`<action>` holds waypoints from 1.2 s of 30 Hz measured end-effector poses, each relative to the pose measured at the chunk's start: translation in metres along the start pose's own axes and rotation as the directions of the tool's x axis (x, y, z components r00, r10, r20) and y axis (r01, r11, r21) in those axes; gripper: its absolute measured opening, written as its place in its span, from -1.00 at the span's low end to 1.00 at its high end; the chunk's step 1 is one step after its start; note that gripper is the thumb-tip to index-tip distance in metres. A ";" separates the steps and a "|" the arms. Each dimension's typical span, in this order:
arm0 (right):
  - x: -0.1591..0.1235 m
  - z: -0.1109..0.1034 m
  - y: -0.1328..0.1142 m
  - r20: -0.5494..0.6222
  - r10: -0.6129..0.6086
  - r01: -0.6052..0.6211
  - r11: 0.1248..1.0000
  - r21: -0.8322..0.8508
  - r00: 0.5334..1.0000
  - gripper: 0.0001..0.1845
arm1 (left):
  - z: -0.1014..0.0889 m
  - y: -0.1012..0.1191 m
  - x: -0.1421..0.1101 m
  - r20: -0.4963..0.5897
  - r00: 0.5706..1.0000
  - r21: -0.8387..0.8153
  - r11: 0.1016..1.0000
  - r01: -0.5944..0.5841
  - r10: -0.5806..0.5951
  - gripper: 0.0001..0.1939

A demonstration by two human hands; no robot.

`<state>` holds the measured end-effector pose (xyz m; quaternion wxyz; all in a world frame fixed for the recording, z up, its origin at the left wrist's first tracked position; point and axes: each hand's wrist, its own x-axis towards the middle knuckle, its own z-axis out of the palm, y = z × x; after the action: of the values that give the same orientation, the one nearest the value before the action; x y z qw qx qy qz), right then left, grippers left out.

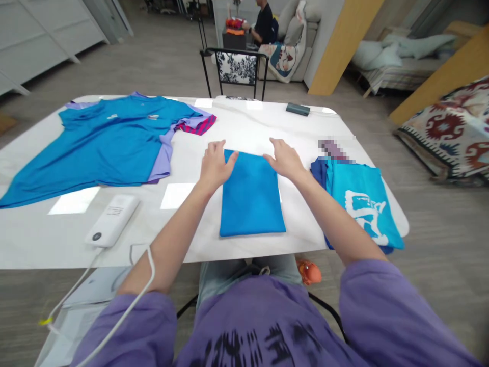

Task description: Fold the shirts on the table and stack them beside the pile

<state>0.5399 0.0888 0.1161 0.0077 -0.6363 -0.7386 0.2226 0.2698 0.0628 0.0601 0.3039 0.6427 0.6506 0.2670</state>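
A blue T-shirt [252, 196], folded into a neat rectangle, lies flat on the white table right in front of me. My left hand [216, 164] is at its far left corner, thumb over the edge and fingers apart. At the far right corner is my right hand [284, 159], its thumb and fingers also spread. Neither hand grips the cloth; whether the thumbs touch it I cannot tell. To the left, an unfolded blue T-shirt [110, 142] is spread over purple and checked clothes. Off to the right sits a stack of folded shirts, a turquoise one [361, 199] with white print on top.
A white power bank [113, 220] with a cable lies at the table's near left. A dark case [298, 109] rests near the far edge. Beyond the table stands a black-framed chair [237, 69]. Another person [264, 23] sits farther back by a sofa.
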 end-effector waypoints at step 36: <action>-0.108 -0.085 0.017 -0.372 0.109 0.120 0.832 0.542 0.922 -0.63 | -0.055 0.126 -0.028 -0.291 0.949 -0.565 0.779 -0.274 0.123 -0.42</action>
<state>0.6019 0.0154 0.2165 0.3382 -0.6354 -0.6274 0.2969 0.3138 0.0414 0.1910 0.3809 0.5423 0.4927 0.5640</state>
